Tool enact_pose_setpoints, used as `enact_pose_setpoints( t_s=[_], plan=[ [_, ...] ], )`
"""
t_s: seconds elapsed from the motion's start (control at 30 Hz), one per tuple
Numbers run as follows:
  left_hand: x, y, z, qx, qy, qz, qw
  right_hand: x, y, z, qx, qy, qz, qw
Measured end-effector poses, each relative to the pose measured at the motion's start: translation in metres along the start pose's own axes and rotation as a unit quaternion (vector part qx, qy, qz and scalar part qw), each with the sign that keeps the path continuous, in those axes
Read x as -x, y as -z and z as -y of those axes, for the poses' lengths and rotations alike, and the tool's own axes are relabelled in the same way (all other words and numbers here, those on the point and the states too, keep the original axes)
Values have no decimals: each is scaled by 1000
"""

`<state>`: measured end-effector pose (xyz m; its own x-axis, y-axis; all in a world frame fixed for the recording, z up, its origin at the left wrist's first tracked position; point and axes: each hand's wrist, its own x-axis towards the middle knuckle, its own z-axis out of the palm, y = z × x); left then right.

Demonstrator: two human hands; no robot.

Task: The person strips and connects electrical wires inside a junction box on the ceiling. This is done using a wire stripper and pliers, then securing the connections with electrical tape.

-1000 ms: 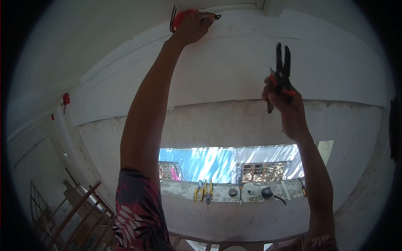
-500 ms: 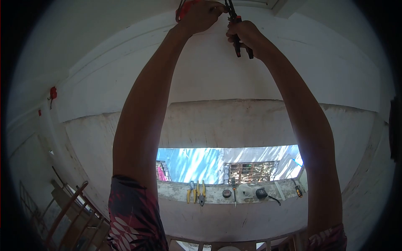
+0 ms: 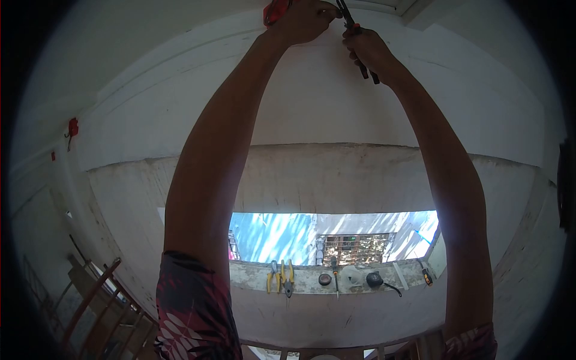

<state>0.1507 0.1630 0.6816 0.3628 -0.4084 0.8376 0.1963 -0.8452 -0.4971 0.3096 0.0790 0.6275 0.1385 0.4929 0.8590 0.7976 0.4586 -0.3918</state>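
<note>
Both arms are raised high toward the top of the view. My right hand is wrapped round the dark handles of a plier-like tool, whose jaws point up toward the ceiling. To its left, my left hand has its fingers pinched together near the tool's jaws; what they hold is too small to make out. Just behind my left hand is a red box on the wall, partly hidden by the hand.
On the window ledge lie yellow-handled pliers, a screwdriver, a tape roll, a black round object and another tool. A red box with wires hangs at the left; wooden rails stand lower left.
Both hands and the tool have shifted slightly to the right in the view. The tool leans a little more to the left at its top.
</note>
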Motion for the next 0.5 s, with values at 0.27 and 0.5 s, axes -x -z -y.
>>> enact_pose_setpoints(
  t_s=[0.27, 0.5],
  plan=[
    [2, -15, 11, 55, -4, 42, 998, 10, 3, -8, 142, 16, -143, 979],
    [2, 29, -34, -10, 50, 9, 999, 38, 22, -19, -4, 55, -39, 998]
  ],
)
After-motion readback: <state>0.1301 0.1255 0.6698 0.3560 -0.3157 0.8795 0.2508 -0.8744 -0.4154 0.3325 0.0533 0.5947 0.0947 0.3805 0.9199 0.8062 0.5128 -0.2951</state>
